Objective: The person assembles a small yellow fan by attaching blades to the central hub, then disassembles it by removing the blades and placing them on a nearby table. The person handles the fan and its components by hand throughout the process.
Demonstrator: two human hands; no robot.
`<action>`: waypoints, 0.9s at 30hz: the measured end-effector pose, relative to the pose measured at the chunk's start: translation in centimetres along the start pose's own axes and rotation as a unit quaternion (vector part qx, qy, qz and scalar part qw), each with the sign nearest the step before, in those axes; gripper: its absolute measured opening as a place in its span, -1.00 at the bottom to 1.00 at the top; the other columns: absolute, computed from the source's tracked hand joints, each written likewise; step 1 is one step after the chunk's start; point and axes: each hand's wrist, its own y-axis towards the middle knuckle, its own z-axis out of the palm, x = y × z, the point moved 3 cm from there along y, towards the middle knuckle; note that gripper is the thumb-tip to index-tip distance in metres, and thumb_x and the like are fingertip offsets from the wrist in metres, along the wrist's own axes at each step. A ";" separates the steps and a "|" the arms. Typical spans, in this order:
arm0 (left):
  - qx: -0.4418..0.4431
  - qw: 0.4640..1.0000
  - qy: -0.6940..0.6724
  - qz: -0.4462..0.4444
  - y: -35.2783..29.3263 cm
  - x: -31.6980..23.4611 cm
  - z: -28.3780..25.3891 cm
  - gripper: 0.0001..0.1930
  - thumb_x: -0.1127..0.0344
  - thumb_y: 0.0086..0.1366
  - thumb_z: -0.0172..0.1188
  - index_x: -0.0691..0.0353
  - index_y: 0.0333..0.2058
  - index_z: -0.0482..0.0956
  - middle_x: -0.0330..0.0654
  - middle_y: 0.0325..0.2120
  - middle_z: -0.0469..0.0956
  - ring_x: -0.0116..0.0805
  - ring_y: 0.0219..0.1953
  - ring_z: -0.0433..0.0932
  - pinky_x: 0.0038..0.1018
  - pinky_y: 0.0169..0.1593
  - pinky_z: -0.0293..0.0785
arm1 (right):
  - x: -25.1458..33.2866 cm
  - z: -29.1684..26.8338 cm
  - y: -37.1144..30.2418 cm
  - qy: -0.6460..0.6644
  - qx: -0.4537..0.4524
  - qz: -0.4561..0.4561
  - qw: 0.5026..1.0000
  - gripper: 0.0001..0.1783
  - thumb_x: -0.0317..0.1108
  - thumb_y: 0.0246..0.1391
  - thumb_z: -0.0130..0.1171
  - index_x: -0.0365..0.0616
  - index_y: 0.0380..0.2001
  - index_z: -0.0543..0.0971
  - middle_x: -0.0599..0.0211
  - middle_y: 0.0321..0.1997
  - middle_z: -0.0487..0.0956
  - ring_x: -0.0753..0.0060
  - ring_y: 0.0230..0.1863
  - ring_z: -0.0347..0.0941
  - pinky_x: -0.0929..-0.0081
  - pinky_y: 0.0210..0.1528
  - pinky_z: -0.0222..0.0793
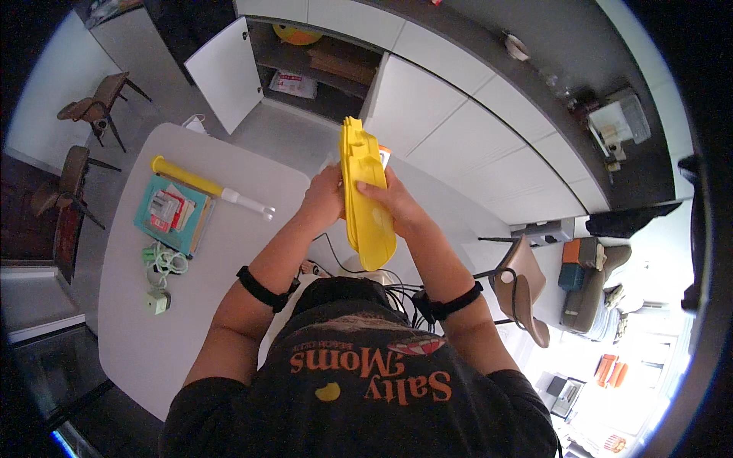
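Note:
In front of my body I hold up a flat, elongated yellow plastic object [365,217] with a stepped upper end and a rounded lower end. Its exact kind does not show. My left hand [327,192] grips its left edge, the fingers partly hidden behind it. From the right, my right hand [392,200] is closed on it, with the thumb lying across the yellow face. A small orange-and-white piece [384,156] peeks out behind the object above my right hand.
A pale table [229,305] on the left bears a teal book [156,200], a yellow-and-white stick [214,188], a mint-green cable [166,261] and a pale green adapter [158,301]. Ahead, a cabinet door [227,75] stands ajar. A brown chair [527,290] is on the right.

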 end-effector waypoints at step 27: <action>-0.288 0.939 0.059 -0.177 26.2 10.9 -22.2 -0.08 0.07 -0.06 0.51 0.09 0.28 0.27 0.02 0.06 0.39 0.09 0.23 0.27 -0.09 0.28 0.28 | -1.9 0.5 47.9 0.088 0.367 0.260 0.889 -0.04 0.05 -0.22 0.54 -0.20 0.21 0.38 0.14 0.09 0.57 0.10 0.10 0.53 0.09 0.13 0.50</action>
